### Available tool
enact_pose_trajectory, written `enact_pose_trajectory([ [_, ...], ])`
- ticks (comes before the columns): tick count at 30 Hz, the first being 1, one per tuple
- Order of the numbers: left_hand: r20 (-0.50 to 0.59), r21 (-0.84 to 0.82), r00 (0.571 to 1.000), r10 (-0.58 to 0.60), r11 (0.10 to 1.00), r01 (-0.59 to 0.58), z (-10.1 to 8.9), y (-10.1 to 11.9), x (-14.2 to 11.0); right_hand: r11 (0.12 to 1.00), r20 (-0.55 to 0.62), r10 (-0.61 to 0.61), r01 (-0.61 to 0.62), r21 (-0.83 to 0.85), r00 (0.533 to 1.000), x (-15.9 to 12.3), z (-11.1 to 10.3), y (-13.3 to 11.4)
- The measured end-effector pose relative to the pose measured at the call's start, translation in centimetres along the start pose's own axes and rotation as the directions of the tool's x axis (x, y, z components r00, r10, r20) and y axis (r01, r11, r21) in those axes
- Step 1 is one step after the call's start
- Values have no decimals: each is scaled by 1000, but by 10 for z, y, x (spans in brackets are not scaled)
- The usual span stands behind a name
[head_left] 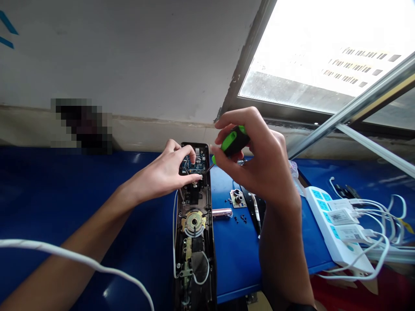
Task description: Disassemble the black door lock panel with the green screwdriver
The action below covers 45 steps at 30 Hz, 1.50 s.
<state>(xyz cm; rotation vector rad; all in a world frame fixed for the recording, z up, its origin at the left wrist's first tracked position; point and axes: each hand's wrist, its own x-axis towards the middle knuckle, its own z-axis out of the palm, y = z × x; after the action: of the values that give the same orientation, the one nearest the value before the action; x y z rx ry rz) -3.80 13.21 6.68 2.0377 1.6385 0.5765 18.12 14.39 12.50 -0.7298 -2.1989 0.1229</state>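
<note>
A long, open lock housing (209,242) lies lengthwise on the blue table, its inner mechanism showing. At its far end is a blue circuit board (198,166) with thin wires. My left hand (165,168) rests over that end, thumb and index finger apart, fingertips on or just above the board; I cannot tell how firmly they touch. In my right hand (256,151) is a green-and-black screwdriver (234,141), gripped by its handle. Its shaft slants down left to the board near my left thumb; the exact tip contact is too small to see.
Right of the housing lie loose black screws (240,219), a small metal plate part (238,198) and a pinkish, shiny stick-like item (222,213). A white power strip (337,233) with plugged-in chargers and cables stands farther right. A white cable (81,261) crosses the lower left.
</note>
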Motion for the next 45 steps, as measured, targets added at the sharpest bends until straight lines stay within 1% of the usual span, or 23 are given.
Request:
enact_pose_trajectory([
  [2, 6, -3, 1000, -2, 1000, 2, 0, 0, 0, 999, 36, 0, -1, 49, 999, 0, -2, 0],
  [4, 8, -5, 1000, -5, 1000, 5, 0, -1, 0, 998, 38, -17, 14, 60, 999, 0, -3, 1],
  [8, -1, -17, 1000, 7, 1000, -7, 0, -2, 0, 999, -22, -40, 40, -18, 999, 0, 0, 3],
  [10, -1, -15, 1000, 8, 1000, -8, 0, -2, 0, 999, -24, -33, 32, -30, 999, 1, 2, 3],
  [15, 7, -12, 1000, 10, 1000, -10, -2, 1, -2, 993, 72, -16, 7, 121, 997, 2, -1, -3],
  [17, 10, -11, 1000, 12, 1000, -12, -3, 1, -2, 990, 89, -21, 8, 143, 996, 2, -2, -5],
  [20, 12, -11, 1000, 10, 1000, -10, -3, 1, -2, 995, 66, -11, 5, 96, 998, 0, 0, -3],
  [25, 5, -11, 1000, 5, 1000, -5, -2, 0, -1, 999, -61, -32, 30, -40, 998, -1, 3, 2],
  [27, 11, -7, 1000, 0, 1000, 0, -3, 1, -2, 999, -48, -32, 30, -45, 998, -1, 2, 2],
  [30, 24, -10, 1000, -4, 1000, 4, -5, 3, -3, 1000, -11, -29, 29, 8, 1000, 0, 0, -1],
  [33, 32, -21, 999, -4, 1000, 5, -6, 3, -3, 998, -10, -42, 42, 49, 999, 0, -1, -4],
  [38, 19, -21, 1000, 9, 1000, -8, -5, 1, -2, 1000, -23, 13, -14, -28, 1000, 1, 1, -3],
  [40, 29, -24, 1000, -3, 1000, 3, -6, 2, -2, 1000, -11, 14, -14, -5, 1000, 0, 1, -2],
  [43, 44, -27, 999, -10, 1000, 11, -7, 4, -3, 997, 15, -24, 23, 70, 1000, 0, 0, -2],
  [45, 48, -24, 999, -7, 1000, 8, -7, 4, -3, 996, 13, -41, 40, 84, 999, 0, 0, -2],
])
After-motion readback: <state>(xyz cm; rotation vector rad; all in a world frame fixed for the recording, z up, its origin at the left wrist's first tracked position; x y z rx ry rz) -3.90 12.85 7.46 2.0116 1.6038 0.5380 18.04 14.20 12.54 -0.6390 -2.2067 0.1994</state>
